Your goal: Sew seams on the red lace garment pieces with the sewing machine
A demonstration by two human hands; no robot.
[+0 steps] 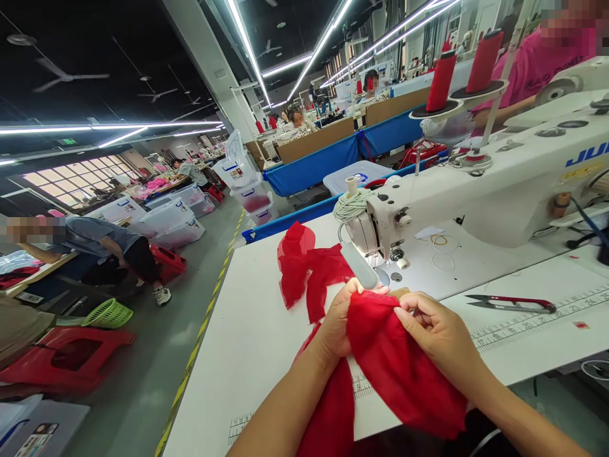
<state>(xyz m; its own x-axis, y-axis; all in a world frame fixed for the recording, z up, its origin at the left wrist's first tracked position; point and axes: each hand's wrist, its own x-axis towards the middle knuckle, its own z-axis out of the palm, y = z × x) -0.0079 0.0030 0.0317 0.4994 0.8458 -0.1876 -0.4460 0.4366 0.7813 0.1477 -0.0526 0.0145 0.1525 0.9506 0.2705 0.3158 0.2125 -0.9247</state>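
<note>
Loose red pieces (295, 254): first up, by the far left corner of the white table (238, 355) — beyond the hands, probably so they stay reachable without crowding the work.
Second red cloth (330, 412): below the left wrist, running over the table's front edge; I can't tell whether it joins the held piece.
Left hand (340, 320): grasping the held red cloth by its upper left edge, I'd say as the anchor.
Held red cloth (399, 368): here it is, up between both hands before the needle end, its lower part hanging past the table's front edge.
Right hand (432, 324): pinching the same top edge between thumb and fingers — likely keeping it spread.
Sewing machine (499, 197): along the table's far side, needle end nearest the hands.
Thread snips (521, 305): lying toward the table's right, unheld, presumably parked for the right hand.
</note>
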